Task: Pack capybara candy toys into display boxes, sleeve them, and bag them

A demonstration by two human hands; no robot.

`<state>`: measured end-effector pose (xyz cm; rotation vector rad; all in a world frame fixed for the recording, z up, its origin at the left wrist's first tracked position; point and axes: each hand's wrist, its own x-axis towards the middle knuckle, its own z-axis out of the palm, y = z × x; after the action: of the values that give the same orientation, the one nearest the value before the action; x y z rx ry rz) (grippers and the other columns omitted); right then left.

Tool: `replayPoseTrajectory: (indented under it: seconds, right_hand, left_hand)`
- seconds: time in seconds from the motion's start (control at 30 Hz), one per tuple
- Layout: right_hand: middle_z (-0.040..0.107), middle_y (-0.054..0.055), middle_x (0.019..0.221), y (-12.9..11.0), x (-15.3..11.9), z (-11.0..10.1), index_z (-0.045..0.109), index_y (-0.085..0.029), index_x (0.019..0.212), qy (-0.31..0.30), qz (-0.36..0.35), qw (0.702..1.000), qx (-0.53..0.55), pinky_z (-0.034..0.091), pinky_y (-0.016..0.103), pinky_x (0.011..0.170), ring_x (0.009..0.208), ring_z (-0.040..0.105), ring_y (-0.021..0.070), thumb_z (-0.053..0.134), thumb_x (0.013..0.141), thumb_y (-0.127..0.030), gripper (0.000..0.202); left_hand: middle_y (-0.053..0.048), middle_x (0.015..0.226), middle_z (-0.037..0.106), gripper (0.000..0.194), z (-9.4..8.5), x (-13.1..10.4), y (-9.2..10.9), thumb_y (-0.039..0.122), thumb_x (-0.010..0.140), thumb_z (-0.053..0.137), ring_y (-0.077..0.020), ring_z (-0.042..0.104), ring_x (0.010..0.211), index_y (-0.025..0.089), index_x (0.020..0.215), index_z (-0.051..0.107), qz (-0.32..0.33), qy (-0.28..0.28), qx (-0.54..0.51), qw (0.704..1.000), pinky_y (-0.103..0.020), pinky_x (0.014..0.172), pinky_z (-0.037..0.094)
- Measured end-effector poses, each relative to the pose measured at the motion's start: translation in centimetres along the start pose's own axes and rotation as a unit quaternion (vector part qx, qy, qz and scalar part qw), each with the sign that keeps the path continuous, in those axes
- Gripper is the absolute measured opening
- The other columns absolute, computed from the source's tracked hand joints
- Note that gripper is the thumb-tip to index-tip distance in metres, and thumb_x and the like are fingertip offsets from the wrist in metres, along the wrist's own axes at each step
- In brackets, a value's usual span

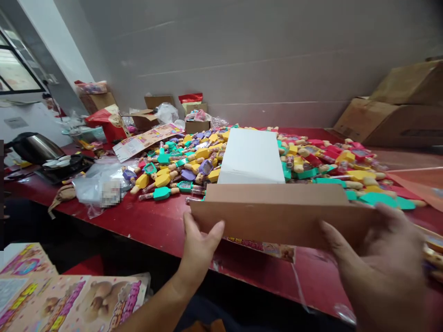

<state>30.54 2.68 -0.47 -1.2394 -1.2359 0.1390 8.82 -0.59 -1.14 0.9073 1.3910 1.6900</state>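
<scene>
Between my two hands is a brown cardboard box (270, 216), its plain long side facing me. My left hand (200, 244) grips its left end, with the thumb on the near face. At the right end my right hand (384, 267) holds it too, thumb on the near face and fingers blurred. A white card panel (251, 157) lies beyond the box over the heap; whether it joins the box is hidden. Below the box a strip of printed card (263, 247) shows. Many small shovel-shaped toys (166, 177) in yellow, green, purple and red are heaped behind it.
Printed flat cartons (104, 299) are stacked at lower left. On the red table (162, 226) are plastic bags (100, 180), a printed card sheet (148, 140) and a metal kettle (38, 147). Larger cardboard boxes (391, 120) stand at back right, against the grey wall (259, 60).
</scene>
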Motion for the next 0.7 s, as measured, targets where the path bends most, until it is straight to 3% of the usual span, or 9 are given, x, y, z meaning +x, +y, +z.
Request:
replayPoseTrajectory:
  seconds: [0.1, 0.2, 0.33, 0.4, 0.47, 0.53, 0.57, 0.63, 0.7]
  right_hand:
    - [0.04, 0.02, 0.124, 0.0, 0.1, 0.5, 0.04, -0.009, 0.128, -0.038, 0.042, 0.997, -0.056, 0.032, 0.057, 0.1, 0.115, 0.04, 0.0392, 0.062, 0.061, -0.073, 0.095]
    - [0.051, 0.014, 0.114, -0.4, -0.3, 1.6, 0.047, -0.016, 0.118, -0.071, 0.147, 0.986, 0.026, 0.044, 0.052, 0.087, 0.101, 0.051, 0.0351, 0.068, 0.056, -0.07, 0.085]
    - [0.063, 0.011, 0.078, -0.4, -0.8, 2.1, 0.061, -0.018, 0.09, -0.209, 0.38, 0.875, 0.214, 0.054, 0.044, 0.058, 0.073, 0.061, 0.0328, 0.074, 0.044, -0.07, 0.07]
    - [0.063, 0.009, 0.069, -0.5, -0.9, 1.6, 0.063, -0.017, 0.083, -0.228, 0.393, 0.854, 0.255, 0.054, 0.041, 0.051, 0.065, 0.061, 0.0311, 0.075, 0.045, -0.068, 0.065]
    - [0.065, 0.007, 0.069, -0.9, -0.8, 0.8, 0.066, -0.018, 0.081, -0.212, 0.314, 0.893, 0.242, 0.054, 0.035, 0.05, 0.063, 0.062, 0.0269, 0.075, 0.055, -0.064, 0.054]
    - [0.064, 0.002, 0.068, -2.0, -0.5, -0.1, 0.066, -0.022, 0.078, -0.223, 0.145, 0.944, 0.194, 0.052, 0.027, 0.048, 0.059, 0.062, 0.0212, 0.074, 0.064, -0.059, 0.04]
    - [0.064, 0.0, 0.069, -2.7, -0.2, -0.5, 0.067, -0.024, 0.078, -0.244, 0.039, 0.954, 0.169, 0.05, 0.025, 0.047, 0.058, 0.061, 0.0189, 0.074, 0.067, -0.056, 0.034]
    - [0.063, -0.001, 0.072, -4.2, 0.4, -1.0, 0.066, -0.028, 0.089, -0.254, -0.142, 0.95, 0.112, 0.047, 0.024, 0.046, 0.058, 0.058, 0.0174, 0.073, 0.07, -0.055, 0.034]
    - [0.061, 0.002, 0.084, -5.3, 1.1, -1.1, 0.062, -0.029, 0.106, -0.178, -0.209, 0.959, 0.07, 0.05, 0.032, 0.06, 0.072, 0.058, 0.022, 0.074, 0.069, -0.056, 0.047]
  left_hand:
    - [-0.007, 0.105, 0.061, 0.049, -0.1, -0.4, 0.4, 0.047, 0.07, 0.069, -0.0209, 0.058, 0.101, 0.019, 0.1, 0.044, 0.005, -0.075, -0.023, 0.997, -0.031, 0.086, 0.048]
    - [-0.009, 0.104, 0.064, 0.049, -0.3, -0.3, 0.9, 0.051, 0.074, 0.066, -0.0237, 0.059, 0.103, 0.016, 0.105, 0.052, -0.025, -0.172, -0.045, 0.984, -0.034, 0.09, 0.047]
    - [-0.014, 0.102, 0.065, 0.059, -1.1, 0.8, 1.1, 0.062, 0.076, 0.056, -0.0296, 0.06, 0.101, 0.014, 0.109, 0.056, -0.114, -0.231, -0.07, 0.964, -0.042, 0.088, 0.048]
    - [-0.017, 0.105, 0.063, 0.061, -1.7, 1.2, 1.1, 0.063, 0.076, 0.055, -0.0311, 0.058, 0.102, 0.014, 0.112, 0.054, -0.078, -0.195, 0.006, 0.978, -0.047, 0.088, 0.047]
    - [-0.017, 0.117, 0.055, 0.064, -2.2, 1.2, 1.4, 0.058, 0.071, 0.064, -0.0321, 0.051, 0.113, 0.016, 0.117, 0.049, 0.111, -0.075, 0.137, 0.982, -0.049, 0.093, 0.043]
    - [-0.015, 0.13, 0.043, 0.079, -2.3, 0.6, 2.0, 0.051, 0.062, 0.076, -0.033, 0.039, 0.124, 0.021, 0.126, 0.04, 0.366, 0.001, 0.258, 0.894, -0.052, 0.103, 0.033]
    - [-0.014, 0.133, 0.04, 0.084, -2.1, 0.2, 2.5, 0.047, 0.06, 0.079, -0.0323, 0.036, 0.126, 0.023, 0.129, 0.037, 0.462, -0.017, 0.302, 0.834, -0.052, 0.106, 0.029]
    - [-0.01, 0.124, 0.051, 0.076, -1.6, -0.3, 3.4, 0.041, 0.066, 0.076, -0.0275, 0.048, 0.115, 0.025, 0.13, 0.037, 0.525, -0.134, 0.354, 0.762, -0.046, 0.106, 0.032]
    - [-0.002, 0.098, 0.063, 0.047, -0.7, -0.3, 4.1, 0.036, 0.075, 0.07, -0.019, 0.06, 0.088, 0.026, 0.116, 0.05, 0.455, -0.202, 0.332, 0.801, -0.035, 0.09, 0.046]
